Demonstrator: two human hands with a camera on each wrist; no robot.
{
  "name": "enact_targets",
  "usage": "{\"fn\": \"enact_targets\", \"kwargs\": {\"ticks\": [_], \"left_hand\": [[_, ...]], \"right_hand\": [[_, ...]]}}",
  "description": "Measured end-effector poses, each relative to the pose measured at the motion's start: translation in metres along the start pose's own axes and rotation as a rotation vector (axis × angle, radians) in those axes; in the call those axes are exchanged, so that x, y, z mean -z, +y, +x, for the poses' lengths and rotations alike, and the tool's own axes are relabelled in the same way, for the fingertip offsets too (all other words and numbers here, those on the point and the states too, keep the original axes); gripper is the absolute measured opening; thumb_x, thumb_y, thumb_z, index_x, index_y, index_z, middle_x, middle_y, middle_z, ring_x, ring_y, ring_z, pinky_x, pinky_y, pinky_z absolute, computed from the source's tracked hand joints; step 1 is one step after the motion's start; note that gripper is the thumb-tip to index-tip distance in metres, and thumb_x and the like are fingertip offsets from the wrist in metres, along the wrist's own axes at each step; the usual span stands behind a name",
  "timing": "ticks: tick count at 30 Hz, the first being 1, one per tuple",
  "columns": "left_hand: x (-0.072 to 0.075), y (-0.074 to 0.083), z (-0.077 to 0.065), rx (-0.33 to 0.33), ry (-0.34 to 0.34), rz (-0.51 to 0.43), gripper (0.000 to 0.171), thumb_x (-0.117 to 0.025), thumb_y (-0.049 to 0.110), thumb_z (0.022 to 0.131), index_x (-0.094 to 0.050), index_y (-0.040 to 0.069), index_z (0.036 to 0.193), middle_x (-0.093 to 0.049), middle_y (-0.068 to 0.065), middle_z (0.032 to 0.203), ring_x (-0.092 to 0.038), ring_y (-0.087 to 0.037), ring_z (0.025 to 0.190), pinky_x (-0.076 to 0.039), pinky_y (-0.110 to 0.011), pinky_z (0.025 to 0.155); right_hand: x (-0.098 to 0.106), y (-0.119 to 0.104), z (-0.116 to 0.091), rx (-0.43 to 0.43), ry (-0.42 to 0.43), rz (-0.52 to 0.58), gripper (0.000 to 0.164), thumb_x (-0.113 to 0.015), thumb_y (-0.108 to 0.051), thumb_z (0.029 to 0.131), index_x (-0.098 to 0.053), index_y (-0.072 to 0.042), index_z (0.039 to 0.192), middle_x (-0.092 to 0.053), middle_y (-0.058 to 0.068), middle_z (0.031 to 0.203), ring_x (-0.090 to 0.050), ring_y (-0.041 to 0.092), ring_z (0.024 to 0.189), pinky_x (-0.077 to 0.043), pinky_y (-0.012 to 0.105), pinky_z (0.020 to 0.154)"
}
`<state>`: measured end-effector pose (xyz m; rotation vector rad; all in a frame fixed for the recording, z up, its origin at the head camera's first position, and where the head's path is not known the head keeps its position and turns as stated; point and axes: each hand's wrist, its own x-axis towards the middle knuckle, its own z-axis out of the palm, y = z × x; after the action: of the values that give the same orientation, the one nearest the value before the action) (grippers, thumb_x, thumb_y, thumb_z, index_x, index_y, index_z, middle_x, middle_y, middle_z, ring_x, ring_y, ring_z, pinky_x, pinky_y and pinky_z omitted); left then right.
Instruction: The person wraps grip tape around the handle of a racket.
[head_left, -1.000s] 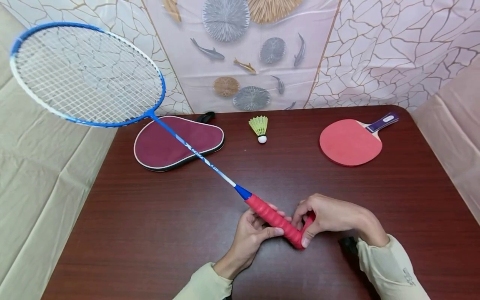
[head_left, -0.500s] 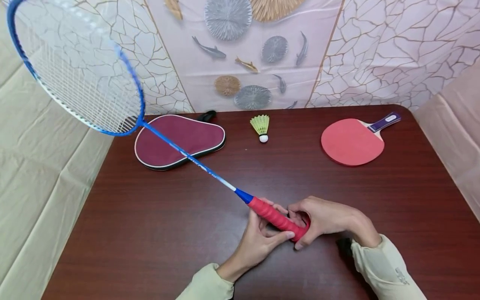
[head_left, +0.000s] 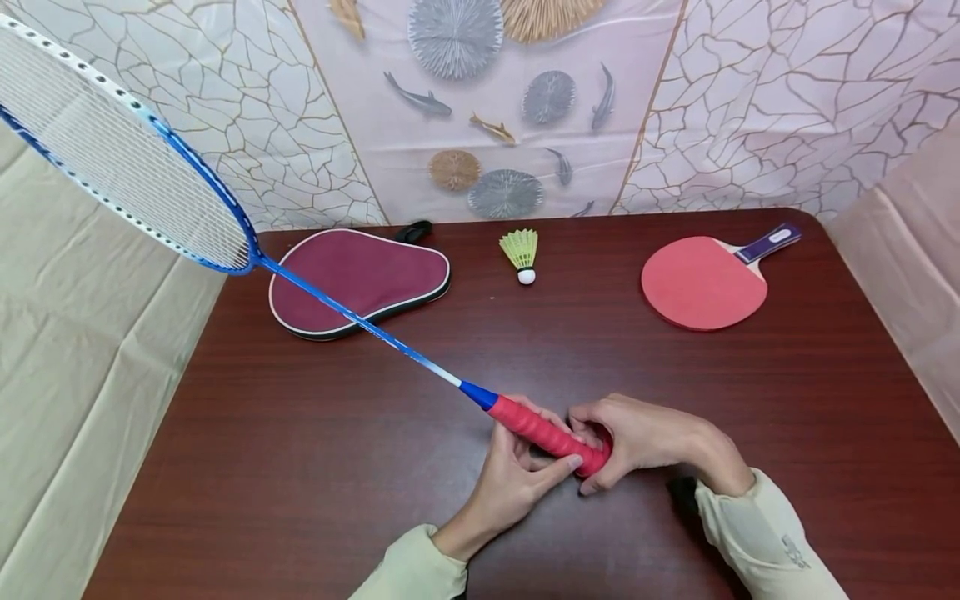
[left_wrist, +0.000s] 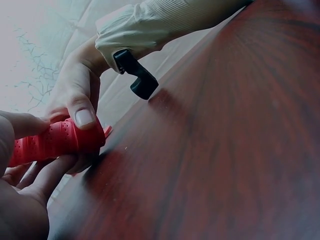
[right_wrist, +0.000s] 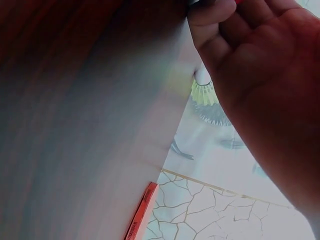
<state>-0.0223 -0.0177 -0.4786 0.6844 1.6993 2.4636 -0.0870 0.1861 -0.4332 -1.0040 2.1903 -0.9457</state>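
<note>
A blue and white badminton racket (head_left: 405, 348) slants across the head view, its strung head at upper left and partly out of frame. Red grip tape (head_left: 534, 427) covers its handle. My left hand (head_left: 512, 483) holds the handle from below, thumb along the near side. At the butt end, my right hand (head_left: 645, 433) grips with thumb and fingers curled round it. Seen from the left wrist, the perforated tape (left_wrist: 62, 140) lies in overlapping turns, with the right thumb pressed on its end and a small red flap sticking out there. The right fingertips are mostly cut off in the right wrist view.
On the brown table (head_left: 315, 467), a maroon paddle case (head_left: 337, 258) lies back left beneath the racket shaft in view. A yellow shuttlecock (head_left: 521, 252) is at back centre. To the right lies a red table tennis paddle (head_left: 701, 283). Patterned cloth hangs behind.
The racket has turned about its length and its head has shifted left, partly out of frame. The strip of tape pulled up by the right hand now lies close round the butt.
</note>
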Motion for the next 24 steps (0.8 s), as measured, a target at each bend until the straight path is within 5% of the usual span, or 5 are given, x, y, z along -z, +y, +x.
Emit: {"fn": "enact_targets", "kwargs": {"ticks": [6,12,24], "left_hand": [[0.002,-0.003,-0.001,-0.008,0.032,-0.016,0.059,-0.07,-0.013,0.083,-0.028,0.001,0.123,-0.053,-0.036,0.111,-0.064,-0.031,0.099,-0.058,-0.041,0.076],[0.001,-0.003,0.0,-0.034,0.044,-0.048,0.06,-0.069,-0.014,0.083,-0.026,-0.001,0.122,-0.05,-0.04,0.111,-0.064,-0.043,0.1,-0.056,-0.048,0.08],[-0.002,0.007,0.002,-0.014,0.045,-0.03,0.056,-0.065,-0.021,0.082,-0.026,-0.006,0.12,-0.048,-0.041,0.109,-0.062,-0.049,0.101,-0.054,-0.051,0.081]], "right_hand": [[0.004,0.001,-0.001,-0.037,-0.002,0.018,0.043,-0.091,-0.044,0.065,-0.055,-0.027,0.083,-0.051,-0.012,0.066,-0.044,0.001,0.058,-0.035,0.018,0.047],[0.012,0.002,-0.006,-0.026,0.021,0.045,0.042,-0.092,-0.04,0.065,-0.058,-0.028,0.086,-0.056,-0.009,0.07,-0.05,0.006,0.061,-0.041,0.02,0.05],[0.027,0.004,-0.017,0.004,0.067,0.009,0.018,-0.081,-0.04,0.078,-0.066,-0.032,0.081,-0.059,-0.015,0.069,-0.05,0.006,0.059,-0.042,0.021,0.051]]}}
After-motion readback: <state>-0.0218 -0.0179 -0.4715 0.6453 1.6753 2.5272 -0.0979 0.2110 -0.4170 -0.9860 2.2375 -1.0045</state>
